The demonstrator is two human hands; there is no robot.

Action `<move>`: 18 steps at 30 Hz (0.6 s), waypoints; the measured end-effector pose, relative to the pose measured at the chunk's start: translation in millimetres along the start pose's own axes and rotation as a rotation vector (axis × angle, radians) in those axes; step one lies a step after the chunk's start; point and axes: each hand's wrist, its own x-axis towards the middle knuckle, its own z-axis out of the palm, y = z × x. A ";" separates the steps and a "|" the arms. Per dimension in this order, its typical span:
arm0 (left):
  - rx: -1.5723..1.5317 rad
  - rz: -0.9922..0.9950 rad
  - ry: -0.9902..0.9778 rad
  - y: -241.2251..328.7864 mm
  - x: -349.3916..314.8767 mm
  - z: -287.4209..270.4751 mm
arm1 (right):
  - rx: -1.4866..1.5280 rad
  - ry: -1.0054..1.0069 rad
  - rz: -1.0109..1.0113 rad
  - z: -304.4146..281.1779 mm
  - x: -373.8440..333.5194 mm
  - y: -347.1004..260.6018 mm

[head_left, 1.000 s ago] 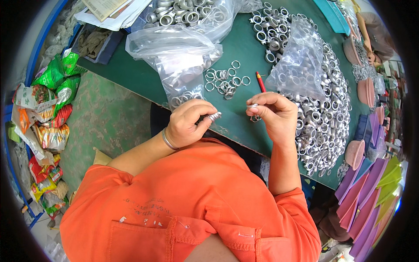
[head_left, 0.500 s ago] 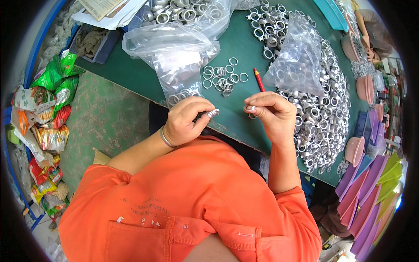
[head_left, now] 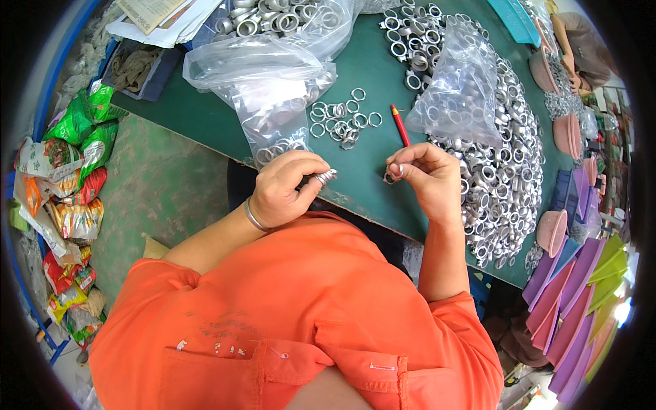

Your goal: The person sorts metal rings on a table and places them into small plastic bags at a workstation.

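Observation:
Above the table's near edge, my left hand (head_left: pixel 290 188) is closed round a small stack of metal rings (head_left: pixel 326 176), whose edges show past its fingertips. To its right, my right hand (head_left: pixel 432 179) pinches a metal ring (head_left: pixel 392 175) between thumb and fingers; part of it is hidden by the fingertips. A loose group of thin rings (head_left: pixel 339 123) lies on the green table (head_left: pixel 372 179) beyond my hands. Just past my right hand is a red pencil (head_left: pixel 400 124). A clear plastic bag (head_left: pixel 272 117) with rings in it lies beyond my left hand.
A large heap of metal ring fittings (head_left: pixel 502 184) covers the table's right side, with a clear bag (head_left: pixel 459 89) on top. At far left stand a grey-blue box (head_left: pixel 147 76) and colourful packages (head_left: pixel 75 164). Pink baskets (head_left: pixel 551 231) line the right; another person's arm (head_left: pixel 566 48) shows at upper right.
The ring in my right hand has turned and now shows more below the fingertips. My left hand keeps its stack. The whole view has shifted slightly.

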 end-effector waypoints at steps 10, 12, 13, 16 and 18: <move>0.003 -0.009 -0.005 -0.6 -1.4 0.5 | 0.014 -0.032 0.044 0.9 -0.2 1.9; 0.005 -0.009 -0.007 -1.0 -1.7 0.6 | 0.010 -0.024 0.077 1.7 -1.0 1.4; 0.006 -0.009 -0.006 -1.2 -1.8 0.5 | 0.007 -0.020 0.093 2.1 -1.2 1.0; 0.016 -0.008 -0.010 -0.6 -1.4 -0.2 | 0.012 -0.041 0.116 1.5 -1.3 0.4; 0.017 -0.001 -0.010 -1.2 -1.4 -0.2 | 0.010 -0.031 0.118 1.8 -1.2 0.1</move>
